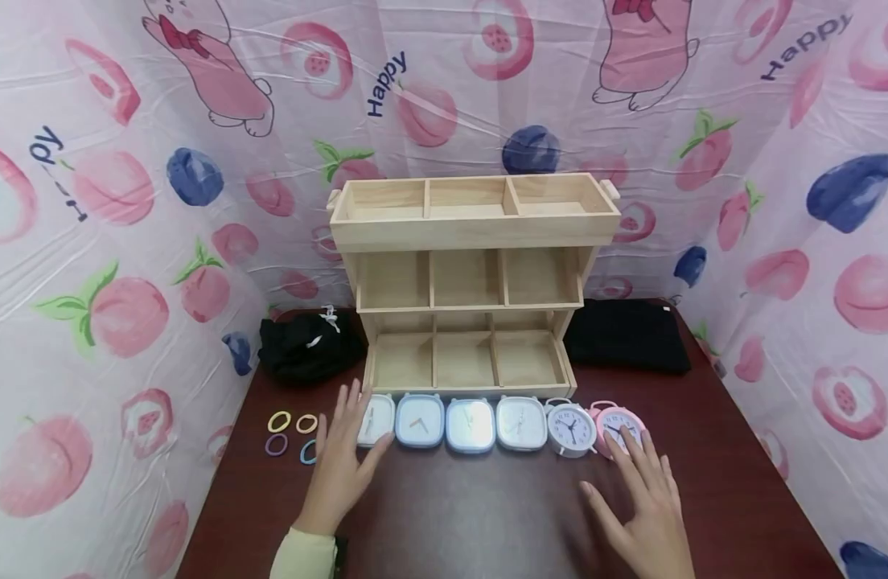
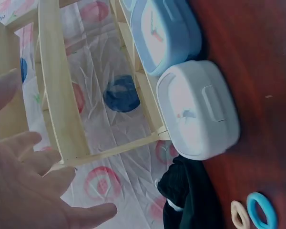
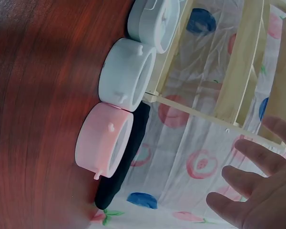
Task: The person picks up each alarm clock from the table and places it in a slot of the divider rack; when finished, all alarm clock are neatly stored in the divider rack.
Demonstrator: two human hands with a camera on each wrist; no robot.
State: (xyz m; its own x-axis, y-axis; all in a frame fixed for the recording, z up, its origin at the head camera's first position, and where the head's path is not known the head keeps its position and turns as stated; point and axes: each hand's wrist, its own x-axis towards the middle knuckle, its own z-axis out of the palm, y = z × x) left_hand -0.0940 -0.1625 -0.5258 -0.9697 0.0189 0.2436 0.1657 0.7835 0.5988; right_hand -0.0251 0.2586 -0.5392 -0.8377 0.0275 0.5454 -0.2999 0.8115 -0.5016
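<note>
Fingers spread, my left hand holds nothing and overlaps the edge of a white square alarm clock in the head view. A blue square clock stands beside that one, then a light blue clock and another white square clock. To the right come a round white clock and a round pink clock. My right hand is also spread and holds nothing; its fingertips overlap the pink clock in the head view. In the right wrist view, the fingers appear apart from the pink clock.
Behind the row of clocks stands a three-tier wooden shelf with divided compartments. A black cloth bundle lies left of it, a folded black cloth right. Several coloured rings lie at left. A fruit-print curtain surrounds the dark table.
</note>
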